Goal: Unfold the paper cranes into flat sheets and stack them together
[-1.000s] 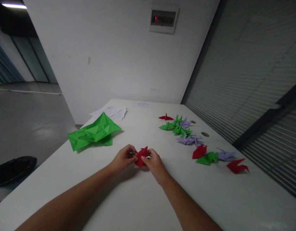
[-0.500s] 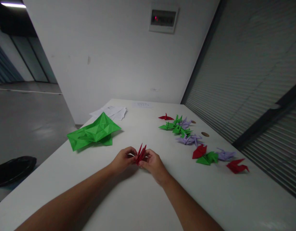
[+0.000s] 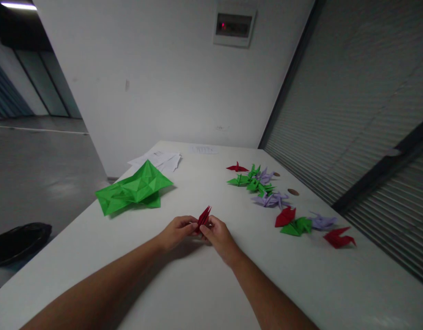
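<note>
Between my two hands, a little above the white table point(image 3: 211, 284), is a folded piece of red origami paper point(image 3: 203, 219), with narrow points that lean up and to the right. My left hand point(image 3: 179, 230) pinches its left side between thumb and fingers. From the right, my right hand point(image 3: 218, 233) is closed on its lower part, the thumb across the front. Fingers partly cover the bottom of the red paper. Folded paper cranes in red, green and purple lie to the right, among them a red crane point(image 3: 339, 237) and a green crane point(image 3: 297, 226).
Creased green paper sheets point(image 3: 135, 188) lie on the left of the table, with white printed papers point(image 3: 159, 160) behind them. A purple crane point(image 3: 271, 199) sits in the row at the right, near a round hole point(image 3: 293, 192). A black-lined bin point(image 3: 20, 243) stands on the floor at left.
The red paper has tilted to the right, and its points, spread before, are closer together. My fingers have shifted around it; the right thumb now lies higher on its front.
</note>
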A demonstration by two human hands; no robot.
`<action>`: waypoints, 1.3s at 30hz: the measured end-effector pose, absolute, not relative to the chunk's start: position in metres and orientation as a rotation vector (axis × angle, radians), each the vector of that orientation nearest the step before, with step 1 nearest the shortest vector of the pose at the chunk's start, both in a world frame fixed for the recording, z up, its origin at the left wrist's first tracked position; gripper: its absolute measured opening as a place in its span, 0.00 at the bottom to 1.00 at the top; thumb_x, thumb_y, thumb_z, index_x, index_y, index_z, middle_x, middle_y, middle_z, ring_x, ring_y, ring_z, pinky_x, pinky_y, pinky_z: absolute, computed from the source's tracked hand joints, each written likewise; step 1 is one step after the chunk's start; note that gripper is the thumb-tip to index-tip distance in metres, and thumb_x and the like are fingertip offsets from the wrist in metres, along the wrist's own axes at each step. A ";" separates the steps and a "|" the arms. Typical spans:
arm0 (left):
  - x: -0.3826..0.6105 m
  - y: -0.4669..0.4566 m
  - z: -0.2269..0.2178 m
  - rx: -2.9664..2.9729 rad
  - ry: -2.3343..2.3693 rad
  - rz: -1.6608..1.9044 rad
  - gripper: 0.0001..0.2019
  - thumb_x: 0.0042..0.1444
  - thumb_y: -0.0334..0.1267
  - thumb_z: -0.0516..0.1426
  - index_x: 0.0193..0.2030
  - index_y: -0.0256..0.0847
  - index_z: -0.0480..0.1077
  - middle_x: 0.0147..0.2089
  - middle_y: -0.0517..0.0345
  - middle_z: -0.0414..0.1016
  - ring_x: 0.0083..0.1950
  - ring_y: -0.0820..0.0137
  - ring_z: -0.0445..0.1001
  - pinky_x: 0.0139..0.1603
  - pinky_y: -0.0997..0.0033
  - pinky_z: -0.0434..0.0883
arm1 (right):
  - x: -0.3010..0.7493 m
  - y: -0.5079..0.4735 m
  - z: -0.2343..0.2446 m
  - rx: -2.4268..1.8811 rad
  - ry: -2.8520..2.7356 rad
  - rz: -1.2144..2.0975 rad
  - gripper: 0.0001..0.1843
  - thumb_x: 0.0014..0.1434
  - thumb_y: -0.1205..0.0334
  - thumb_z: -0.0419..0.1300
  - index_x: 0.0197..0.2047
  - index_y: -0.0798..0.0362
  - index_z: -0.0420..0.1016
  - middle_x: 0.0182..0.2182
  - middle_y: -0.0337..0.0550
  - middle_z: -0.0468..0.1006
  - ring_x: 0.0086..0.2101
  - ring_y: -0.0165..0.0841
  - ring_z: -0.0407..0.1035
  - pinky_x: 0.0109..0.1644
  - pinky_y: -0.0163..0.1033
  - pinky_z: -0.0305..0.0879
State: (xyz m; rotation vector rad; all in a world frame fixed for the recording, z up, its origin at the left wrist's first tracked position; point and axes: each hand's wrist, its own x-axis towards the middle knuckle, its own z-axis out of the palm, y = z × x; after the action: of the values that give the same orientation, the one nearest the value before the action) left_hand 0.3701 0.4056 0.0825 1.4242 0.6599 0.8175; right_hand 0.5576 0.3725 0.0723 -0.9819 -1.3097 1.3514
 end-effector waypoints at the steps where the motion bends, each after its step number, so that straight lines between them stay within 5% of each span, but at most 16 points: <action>1: 0.371 0.405 0.083 1.429 0.653 0.818 0.20 0.58 0.52 0.64 0.43 0.34 0.80 0.40 0.48 0.83 0.40 0.63 0.79 0.46 0.65 0.74 | 0.557 0.372 0.073 -0.986 -1.305 1.350 0.23 0.57 0.41 0.68 0.37 0.53 0.71 0.28 0.37 0.74 0.26 0.28 0.67 0.28 0.33 0.59; 25: 0.370 0.406 0.081 1.238 0.654 0.862 0.18 0.49 0.48 0.71 0.37 0.35 0.75 0.38 0.51 0.82 0.39 0.64 0.80 0.49 0.61 0.74 | 0.557 0.371 0.073 -0.973 -1.227 1.432 0.23 0.61 0.39 0.62 0.36 0.53 0.72 0.26 0.37 0.75 0.23 0.27 0.66 0.26 0.32 0.58; 31: 0.370 0.407 0.081 1.326 0.651 0.886 0.17 0.52 0.47 0.70 0.39 0.34 0.77 0.37 0.48 0.83 0.40 0.62 0.79 0.48 0.62 0.72 | 0.557 0.372 0.070 -1.135 -1.369 1.275 0.12 0.60 0.53 0.62 0.40 0.52 0.71 0.24 0.36 0.75 0.23 0.31 0.68 0.27 0.34 0.59; 34: 0.371 0.407 0.082 1.428 0.675 0.896 0.18 0.54 0.49 0.67 0.41 0.34 0.78 0.39 0.48 0.82 0.41 0.62 0.79 0.48 0.63 0.71 | 0.557 0.370 0.074 -1.189 -1.609 0.898 0.01 0.58 0.64 0.59 0.34 0.51 0.70 0.28 0.39 0.74 0.29 0.33 0.68 0.32 0.36 0.61; 39: 0.372 0.407 0.083 1.558 0.774 0.923 0.16 0.56 0.48 0.66 0.41 0.35 0.78 0.40 0.47 0.82 0.42 0.62 0.78 0.46 0.63 0.72 | 0.558 0.366 0.084 -1.200 -1.883 0.382 0.10 0.53 0.75 0.55 0.28 0.50 0.65 0.28 0.38 0.68 0.31 0.34 0.64 0.35 0.38 0.57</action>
State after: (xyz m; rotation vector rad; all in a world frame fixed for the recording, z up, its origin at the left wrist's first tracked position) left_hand 0.3721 0.4071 0.0827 1.5578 0.7743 0.9229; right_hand 0.5575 0.3659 0.0837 -1.2001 -1.8830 0.3817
